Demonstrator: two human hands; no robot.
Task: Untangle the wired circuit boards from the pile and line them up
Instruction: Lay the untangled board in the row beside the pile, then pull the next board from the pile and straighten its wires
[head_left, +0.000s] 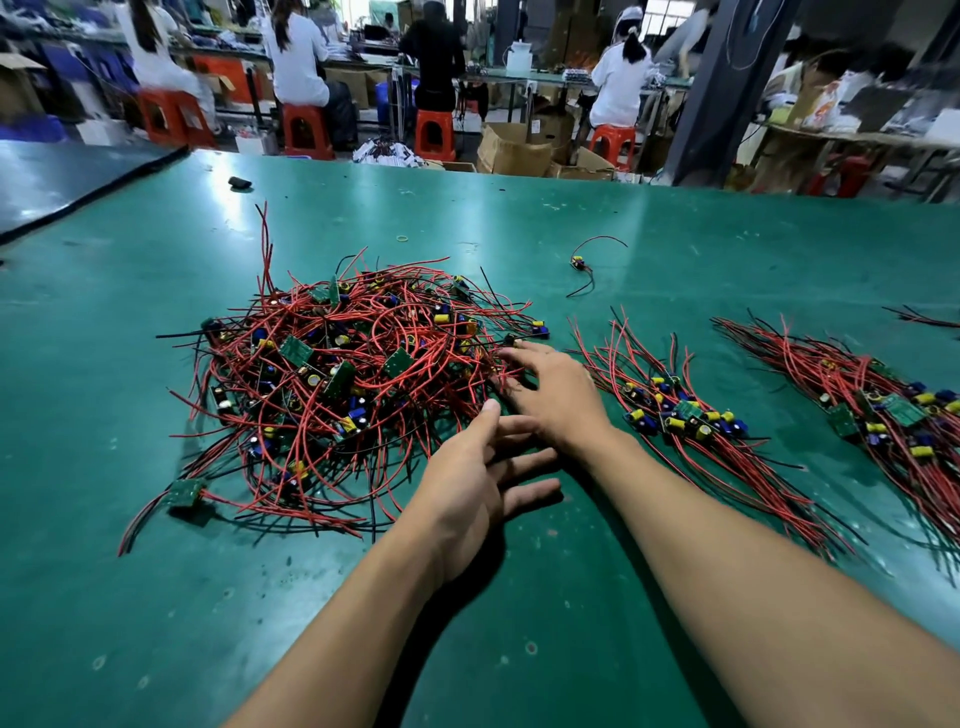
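Right grip (550, 395) touching pile (337, 374) edge, left grip (478, 483) spread just beside

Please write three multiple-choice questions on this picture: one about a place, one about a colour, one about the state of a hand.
1. The tangled pile lies where from the lined-up bundles? A) left B) right C) on top
2. Most wires are: A) blue B) red C) white
3. The left hand is: A) gripping a board B) out of view C) open, empty
Answers: 1 A, the pile spreads left of both bundles; 2 B, red strands dominate; 3 C, its fingers are spread, holding nothing.
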